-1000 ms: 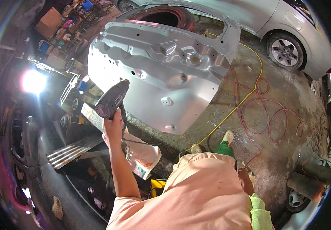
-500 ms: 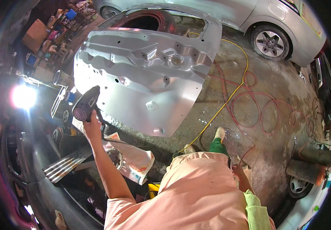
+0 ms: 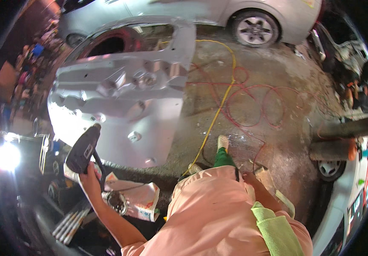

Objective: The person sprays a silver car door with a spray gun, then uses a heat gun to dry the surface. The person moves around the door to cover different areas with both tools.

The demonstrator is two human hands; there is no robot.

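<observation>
The left hand (image 3: pixel 90 172) grips a dark-grey, pistol-shaped heat gun (image 3: pixel 81 151). Beyond this hand: silver sheet-metal door panel (image 3: pixel 115 106). The right hand's (image 3: pixel 248 177) finger position cannot be determined.

Tilted dark heat gun (image 3: pixel 84 149), seemingly above silver panel (image 3: pixel 118 117)

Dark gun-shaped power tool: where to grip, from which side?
Probably the handle, mostly hidden by the left hand, from the near side: the dark gun-shaped power tool points its nozzle away, toward the silver-grey metal panel.
</observation>
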